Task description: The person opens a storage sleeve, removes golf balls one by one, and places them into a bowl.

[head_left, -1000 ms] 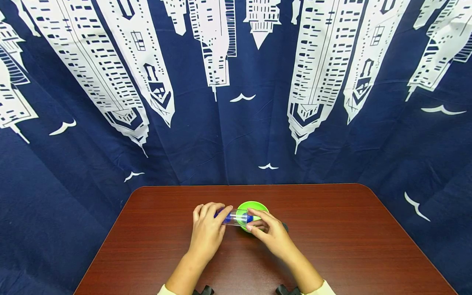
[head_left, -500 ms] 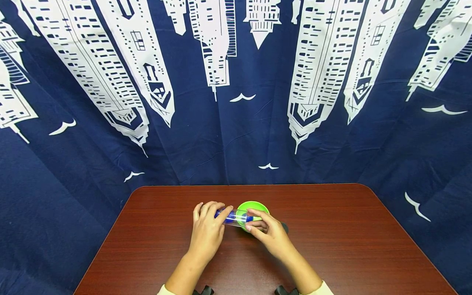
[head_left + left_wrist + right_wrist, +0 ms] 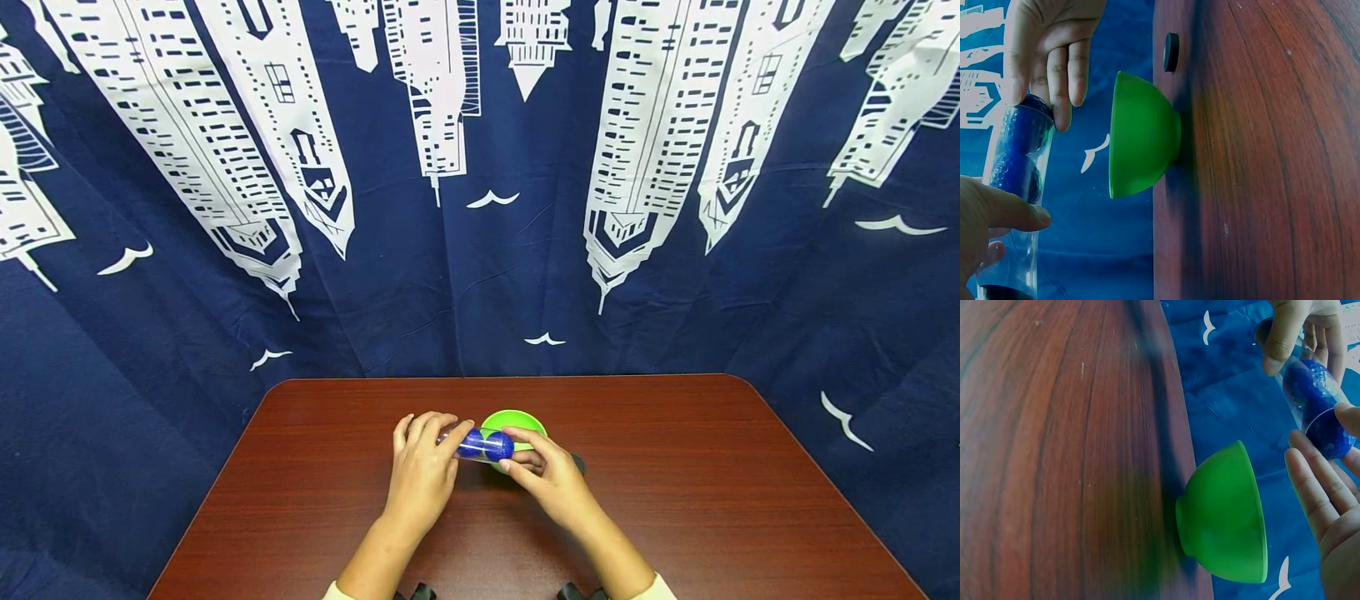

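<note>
Rolling down the tube, two balls now sit at its mouth above the bowl, left hand gripping, right hand cupping the open end.

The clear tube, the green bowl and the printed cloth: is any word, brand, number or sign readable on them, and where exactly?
None can be read.
Clear tube with blue balls: no label visible.
Green bowl: plain.
Black cap: plain.
Blue curtain: only white skyscraper and bird pictures, no letters or numbers.
</note>
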Demonstrator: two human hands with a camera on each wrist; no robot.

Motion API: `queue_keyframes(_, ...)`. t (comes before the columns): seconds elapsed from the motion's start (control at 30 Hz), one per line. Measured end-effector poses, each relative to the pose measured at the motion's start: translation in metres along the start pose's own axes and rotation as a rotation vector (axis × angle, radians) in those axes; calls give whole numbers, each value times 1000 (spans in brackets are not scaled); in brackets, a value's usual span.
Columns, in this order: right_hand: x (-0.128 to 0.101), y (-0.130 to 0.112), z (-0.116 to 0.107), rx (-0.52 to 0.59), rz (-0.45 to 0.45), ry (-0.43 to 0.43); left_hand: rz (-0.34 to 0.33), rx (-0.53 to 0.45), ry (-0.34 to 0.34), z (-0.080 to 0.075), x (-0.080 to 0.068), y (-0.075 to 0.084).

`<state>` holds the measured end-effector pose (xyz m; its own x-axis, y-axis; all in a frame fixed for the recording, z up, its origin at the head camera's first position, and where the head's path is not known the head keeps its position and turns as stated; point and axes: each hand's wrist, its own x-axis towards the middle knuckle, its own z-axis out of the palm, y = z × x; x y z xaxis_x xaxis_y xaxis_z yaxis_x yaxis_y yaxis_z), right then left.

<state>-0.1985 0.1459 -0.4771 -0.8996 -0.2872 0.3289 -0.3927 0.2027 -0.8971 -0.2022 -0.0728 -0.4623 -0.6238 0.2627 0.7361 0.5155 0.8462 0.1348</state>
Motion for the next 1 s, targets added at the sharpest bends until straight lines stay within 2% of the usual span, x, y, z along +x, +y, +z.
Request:
queue_keyframes(0.3,0,3,0,-14,12,3,-13,-15,-11,0,-2,0)
queue_keyframes(1.0,2,-1,-2,10,-36,66,-66,-47,-37,5,-7,-1)
